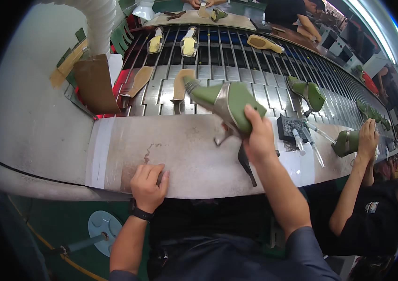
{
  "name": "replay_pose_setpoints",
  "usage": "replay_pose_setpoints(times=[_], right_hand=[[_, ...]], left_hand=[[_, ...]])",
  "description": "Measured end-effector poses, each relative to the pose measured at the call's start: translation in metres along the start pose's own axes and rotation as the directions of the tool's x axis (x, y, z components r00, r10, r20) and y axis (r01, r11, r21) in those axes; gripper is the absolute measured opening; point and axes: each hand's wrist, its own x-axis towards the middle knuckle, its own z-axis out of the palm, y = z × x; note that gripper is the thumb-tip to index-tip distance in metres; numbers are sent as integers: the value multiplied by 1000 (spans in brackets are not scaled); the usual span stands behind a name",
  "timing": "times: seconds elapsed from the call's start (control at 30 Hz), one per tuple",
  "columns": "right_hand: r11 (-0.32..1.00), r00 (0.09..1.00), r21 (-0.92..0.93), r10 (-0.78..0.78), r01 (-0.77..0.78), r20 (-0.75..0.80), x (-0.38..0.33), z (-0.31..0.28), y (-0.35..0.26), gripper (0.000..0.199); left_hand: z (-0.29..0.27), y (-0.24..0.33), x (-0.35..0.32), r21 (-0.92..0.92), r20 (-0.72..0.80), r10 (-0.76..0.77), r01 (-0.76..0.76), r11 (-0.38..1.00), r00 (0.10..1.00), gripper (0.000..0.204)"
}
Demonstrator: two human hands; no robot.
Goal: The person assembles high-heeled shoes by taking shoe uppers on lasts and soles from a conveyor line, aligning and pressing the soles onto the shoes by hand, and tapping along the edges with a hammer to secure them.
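Above the worn tabletop my right hand holds a green high-heeled shoe in a closed grip around its heel end, toe pointing up and left over the slatted conveyor, heel spike hanging down. My left hand rests on the tabletop edge, fingers curled under, holding nothing that I can see. As I judge it, this shoe is mid-handling: lifted off, neither on the slats nor set down on the tabletop. More green shoes and loose soles lie on the conveyor, so plenty seems left. At my right a co-worker's hand holds another green shoe.
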Motion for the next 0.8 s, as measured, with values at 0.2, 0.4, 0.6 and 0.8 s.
replay_pose_setpoints(times=[0.2, 0.4, 0.6, 0.8], right_hand=[[523, 932, -852, -318, 21, -172, 119, -21, 3, 56], [-15, 606, -922, -749, 386, 266, 111, -3, 45, 44], [138, 762, -765, -306, 629, 571, 91, 98, 77, 23], [-51, 914, -913, 57, 405, 402, 129, 103, 91, 21]], left_hand=[[1, 1, 1, 89, -61, 135, -129, 988, 989, 15], [-2, -5, -2, 119, -65, 134, -126, 985, 989, 8], [-5, -6, -2, 102, -72, 144, -136, 985, 987, 6], [-5, -7, 0, 82, -44, 136, -132, 988, 990, 8]])
